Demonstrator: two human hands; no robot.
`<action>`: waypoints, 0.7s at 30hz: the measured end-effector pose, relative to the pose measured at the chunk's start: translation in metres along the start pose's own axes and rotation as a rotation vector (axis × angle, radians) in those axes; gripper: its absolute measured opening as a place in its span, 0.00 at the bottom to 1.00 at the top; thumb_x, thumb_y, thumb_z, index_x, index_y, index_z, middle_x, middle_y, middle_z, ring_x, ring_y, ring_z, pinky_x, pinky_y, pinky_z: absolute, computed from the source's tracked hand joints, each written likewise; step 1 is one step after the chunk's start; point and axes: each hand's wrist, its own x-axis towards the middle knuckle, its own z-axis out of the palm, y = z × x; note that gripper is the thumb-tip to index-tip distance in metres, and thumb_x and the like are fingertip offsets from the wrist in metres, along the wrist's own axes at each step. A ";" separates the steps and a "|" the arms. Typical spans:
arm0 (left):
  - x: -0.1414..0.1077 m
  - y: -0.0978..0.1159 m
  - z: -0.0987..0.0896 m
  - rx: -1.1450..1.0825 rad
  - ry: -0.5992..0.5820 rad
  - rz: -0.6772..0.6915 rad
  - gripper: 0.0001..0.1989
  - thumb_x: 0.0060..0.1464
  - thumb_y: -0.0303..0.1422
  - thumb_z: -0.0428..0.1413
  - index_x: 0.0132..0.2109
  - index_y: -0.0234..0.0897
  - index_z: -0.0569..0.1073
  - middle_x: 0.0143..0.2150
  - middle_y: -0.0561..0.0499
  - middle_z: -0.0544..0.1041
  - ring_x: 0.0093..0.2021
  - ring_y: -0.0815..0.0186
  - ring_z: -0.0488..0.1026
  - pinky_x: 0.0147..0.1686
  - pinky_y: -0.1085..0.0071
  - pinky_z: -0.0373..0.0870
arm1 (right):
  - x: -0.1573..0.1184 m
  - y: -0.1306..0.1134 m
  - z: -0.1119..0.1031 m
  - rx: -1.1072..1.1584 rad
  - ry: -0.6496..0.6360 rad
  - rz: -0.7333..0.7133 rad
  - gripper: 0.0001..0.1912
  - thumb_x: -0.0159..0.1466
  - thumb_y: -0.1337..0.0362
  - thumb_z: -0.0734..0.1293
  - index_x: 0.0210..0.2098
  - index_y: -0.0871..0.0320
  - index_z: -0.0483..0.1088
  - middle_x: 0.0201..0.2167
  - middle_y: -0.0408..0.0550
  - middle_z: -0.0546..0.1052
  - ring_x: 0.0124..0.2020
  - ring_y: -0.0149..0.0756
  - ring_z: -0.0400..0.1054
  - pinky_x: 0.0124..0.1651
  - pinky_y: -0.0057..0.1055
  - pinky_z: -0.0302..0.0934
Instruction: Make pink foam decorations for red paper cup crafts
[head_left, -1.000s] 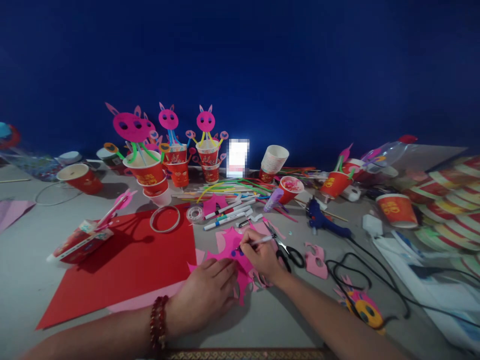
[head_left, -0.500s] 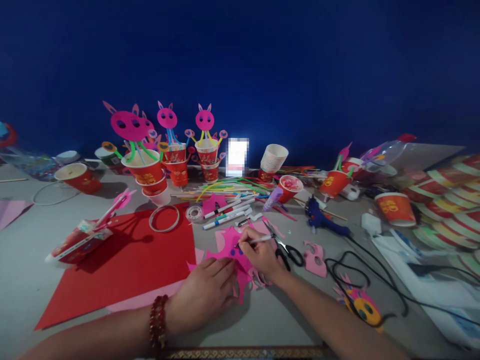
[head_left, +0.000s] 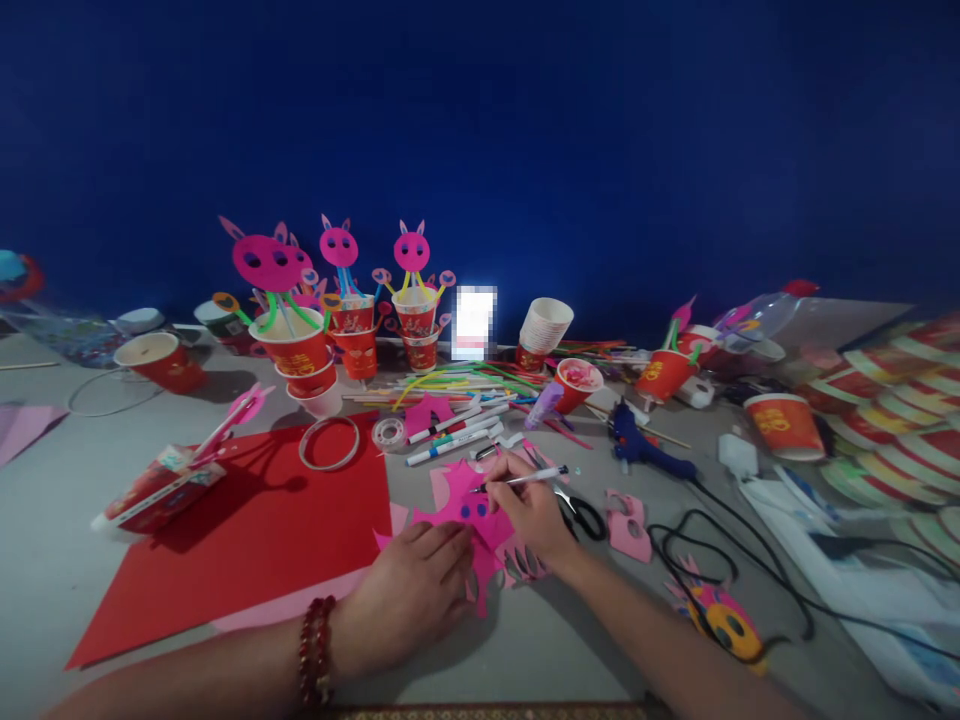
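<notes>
One pen (head_left: 541,474): the right hand (head_left: 534,512) is clamping it in its fingers over pink paper (head_left: 489,535), lying at six o'clock from the markers (head_left: 456,444); the left hand (head_left: 409,583) is resting flat there, fingers together.

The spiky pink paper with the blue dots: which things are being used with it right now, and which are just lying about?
In use:
- pink paper, under the left hand
- white pen, held in the right hand, its tip at the paper

Seemingly just lying about:
- blue glue gun
- markers
- stacked cups
- pink scrap
</notes>
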 end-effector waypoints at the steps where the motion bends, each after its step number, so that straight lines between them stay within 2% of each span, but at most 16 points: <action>1: 0.000 0.000 0.001 -0.001 0.004 -0.001 0.19 0.66 0.42 0.50 0.56 0.33 0.70 0.58 0.44 0.73 0.58 0.55 0.68 0.53 0.59 0.64 | 0.000 0.000 -0.002 0.004 -0.006 0.020 0.06 0.58 0.70 0.60 0.27 0.54 0.65 0.20 0.37 0.68 0.23 0.31 0.64 0.28 0.27 0.57; 5: 0.000 0.000 0.002 0.002 0.010 -0.002 0.19 0.67 0.42 0.50 0.56 0.33 0.71 0.58 0.45 0.74 0.58 0.55 0.68 0.53 0.59 0.64 | -0.003 0.003 -0.009 -0.009 -0.005 0.049 0.05 0.56 0.70 0.61 0.26 0.55 0.65 0.20 0.37 0.67 0.22 0.31 0.62 0.27 0.26 0.56; 10: 0.002 0.000 -0.004 0.002 -0.019 0.005 0.19 0.67 0.42 0.49 0.55 0.33 0.71 0.58 0.45 0.74 0.58 0.55 0.68 0.52 0.59 0.65 | -0.011 0.011 -0.008 -0.082 0.068 -0.025 0.08 0.58 0.69 0.60 0.22 0.54 0.62 0.18 0.36 0.62 0.20 0.30 0.57 0.24 0.27 0.50; 15: 0.003 0.000 -0.009 -0.014 -0.070 -0.011 0.19 0.66 0.43 0.50 0.55 0.34 0.71 0.59 0.45 0.73 0.58 0.56 0.68 0.53 0.59 0.65 | -0.014 0.015 -0.006 -0.132 0.024 -0.061 0.09 0.60 0.69 0.61 0.24 0.55 0.62 0.19 0.36 0.61 0.21 0.29 0.55 0.24 0.26 0.49; 21: 0.003 -0.001 -0.005 -0.020 -0.079 -0.016 0.19 0.67 0.42 0.49 0.56 0.35 0.71 0.59 0.44 0.73 0.59 0.56 0.66 0.54 0.59 0.64 | -0.013 0.014 -0.007 -0.156 0.023 -0.062 0.09 0.61 0.69 0.61 0.24 0.55 0.62 0.20 0.37 0.62 0.21 0.30 0.56 0.24 0.26 0.49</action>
